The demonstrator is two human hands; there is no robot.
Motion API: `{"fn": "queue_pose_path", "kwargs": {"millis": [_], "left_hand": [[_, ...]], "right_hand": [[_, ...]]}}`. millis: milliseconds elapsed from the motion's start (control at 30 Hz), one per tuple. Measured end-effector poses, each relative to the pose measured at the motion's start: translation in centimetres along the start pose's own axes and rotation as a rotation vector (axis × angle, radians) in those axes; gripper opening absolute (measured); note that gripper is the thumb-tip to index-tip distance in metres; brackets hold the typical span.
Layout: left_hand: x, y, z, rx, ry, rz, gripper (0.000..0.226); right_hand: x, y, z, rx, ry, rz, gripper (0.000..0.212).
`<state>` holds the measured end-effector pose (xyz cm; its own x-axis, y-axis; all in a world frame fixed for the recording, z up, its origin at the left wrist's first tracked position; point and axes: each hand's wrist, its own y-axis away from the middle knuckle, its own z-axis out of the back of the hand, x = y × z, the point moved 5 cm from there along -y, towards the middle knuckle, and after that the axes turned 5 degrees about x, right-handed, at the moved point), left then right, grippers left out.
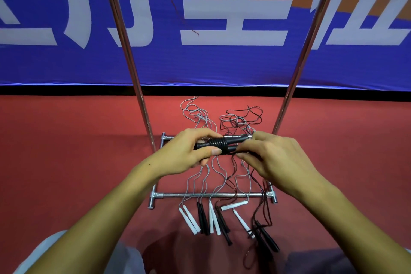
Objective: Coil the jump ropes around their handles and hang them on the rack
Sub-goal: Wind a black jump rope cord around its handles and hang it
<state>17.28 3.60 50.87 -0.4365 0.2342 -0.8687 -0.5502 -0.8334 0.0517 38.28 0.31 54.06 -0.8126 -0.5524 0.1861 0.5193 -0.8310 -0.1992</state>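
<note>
Both hands (pixel 224 153) grip coiled blk rope handles (pixel 220 144) btwn them.

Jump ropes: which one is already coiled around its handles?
The black jump rope held between the left hand and right hand; the white and black ropes on the floor lie loose, uncoiled.

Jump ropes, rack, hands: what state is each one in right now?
Black jump rope: cord coiled around its paired handles, held above the floor.
Left hand: grips the handles' left end.
Right hand: pinches the coil's right side.
Loose jump ropes: uncoiled, tangled on the floor.
Rack: upright; whether anything hangs on it cannot be told.
</note>
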Motion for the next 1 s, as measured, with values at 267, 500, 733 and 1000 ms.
{"fn": "queue_pose_path", "kwargs": {"millis": [267,500,733,1000], "left_hand": [[-0.3,0.8,-1.7,0.322,-0.016,0.037,0.027],[-1.4,1.7,-1.6,0.477,0.097,0.036,0.033],[-1.7,2.0,-1.9,0.504,0.212,0.034,0.038],[-2.1,2.1,-2.4,0.532,0.219,0.0,0.037]], "right_hand": [[-0.8,-0.5,-0.5,0.186,-0.448,-0.008,0.023],[-1.2,-0.3,-1.0,0.38,-0.999,-0.022,0.016],[-1.4,0.1,-1.6,0.476,-1.218,-0.089,0.015],[-0.4,-0.4,-2.1,0.336,-1.251,-0.127,0.011]]}}
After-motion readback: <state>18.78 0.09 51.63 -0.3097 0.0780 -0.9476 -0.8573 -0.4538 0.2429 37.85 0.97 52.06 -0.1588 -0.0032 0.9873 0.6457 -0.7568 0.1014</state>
